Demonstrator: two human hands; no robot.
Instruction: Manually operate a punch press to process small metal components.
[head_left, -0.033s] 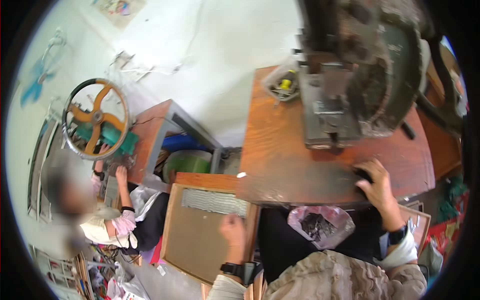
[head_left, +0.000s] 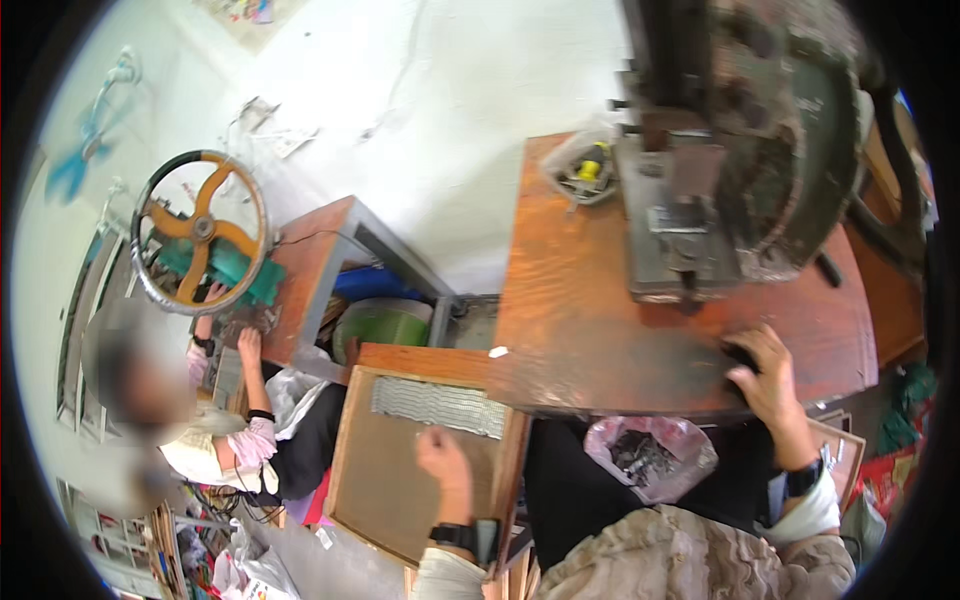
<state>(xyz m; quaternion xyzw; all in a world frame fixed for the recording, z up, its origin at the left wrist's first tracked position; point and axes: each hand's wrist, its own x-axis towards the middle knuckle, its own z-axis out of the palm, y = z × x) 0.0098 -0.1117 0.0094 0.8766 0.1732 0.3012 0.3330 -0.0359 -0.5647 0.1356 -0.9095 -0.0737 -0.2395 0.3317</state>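
Observation:
My left hand [head_left: 445, 460] is over a shallow wooden tray [head_left: 340, 490] with its fingers drawn together. What they hold, if anything, is too small to make out. Rows of small silvery metal pieces [head_left: 435, 405] lie along the tray's far end, just beyond this hand. At the front edge of the worn wooden worktable [head_left: 580, 350], my right hand [head_left: 770, 380] curls around a small black object [head_left: 741, 360], whose kind I cannot tell. A heavy metal press [head_left: 685, 230] stands on the table beyond the right hand.
A plastic bag of metal scraps [head_left: 650, 455] sits between my legs. At the table's back left, a clear container [head_left: 580, 170] holds a yellow-and-black tool. On the left, another person [head_left: 235, 430] works by a machine with a large handwheel [head_left: 200, 230].
My left hand has moved slightly left and further over the tray, closer to the metal pieces. The whole view has shifted slightly; my right hand stays around the black object.

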